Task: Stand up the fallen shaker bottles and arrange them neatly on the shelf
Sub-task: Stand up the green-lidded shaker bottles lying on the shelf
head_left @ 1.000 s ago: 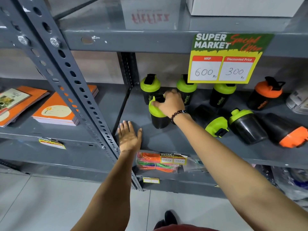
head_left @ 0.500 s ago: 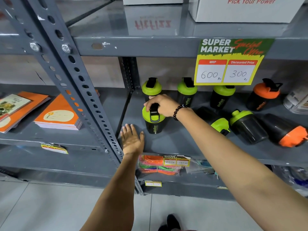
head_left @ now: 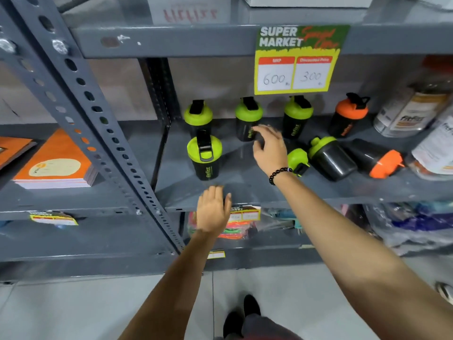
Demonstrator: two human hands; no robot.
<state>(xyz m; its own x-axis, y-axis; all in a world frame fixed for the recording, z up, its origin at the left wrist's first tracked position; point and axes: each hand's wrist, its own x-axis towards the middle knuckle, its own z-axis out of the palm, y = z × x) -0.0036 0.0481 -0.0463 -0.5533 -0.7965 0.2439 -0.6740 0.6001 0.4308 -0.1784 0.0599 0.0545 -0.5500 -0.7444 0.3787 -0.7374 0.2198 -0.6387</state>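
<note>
On the grey shelf a black shaker with a green lid stands upright near the front left, with nothing touching it. Three green-lidded shakers and an orange-lidded one stand along the back. Two green-lidded shakers and an orange-lidded one lie on their sides at the right. My right hand hovers empty, fingers spread, between the upright front shaker and the fallen ones. My left hand rests flat at the shelf's front edge.
A slanted perforated steel upright crosses the left. Orange notebooks lie on the left shelf. A yellow price sign hangs from the shelf above. White supplement jars stand at the far right. Packaged items fill the shelf below.
My right hand has let go of the front green-lidded shaker, which now stands alone, and has moved right with its fingers apart. My left hand has slid a little to the right.
</note>
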